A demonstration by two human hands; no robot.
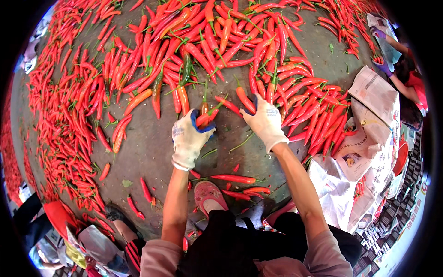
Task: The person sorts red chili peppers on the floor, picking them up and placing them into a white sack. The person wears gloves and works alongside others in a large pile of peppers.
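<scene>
Both my hands wear white work gloves with blue palms, over a grey floor strewn with red chili peppers point(203, 53). My left hand point(190, 137) is closed round a few red chili peppers point(206, 117), their green stems pointing up and away from me. To its right, my right hand point(265, 121) has thumb and fingers on red chili peppers point(244, 99); one of them slants toward the left hand. Just beyond both hands lies the big loose heap, with a dark green pepper point(186, 67) among the red ones.
A long drift of peppers point(69, 124) lies on the left. On the right, newspaper sheets point(374, 92) and a white sack point(330, 184) border the heap. Loose peppers point(233, 178) lie by my pink shoe point(208, 195). Another person's purple-gloved hand point(383, 68) shows at far right.
</scene>
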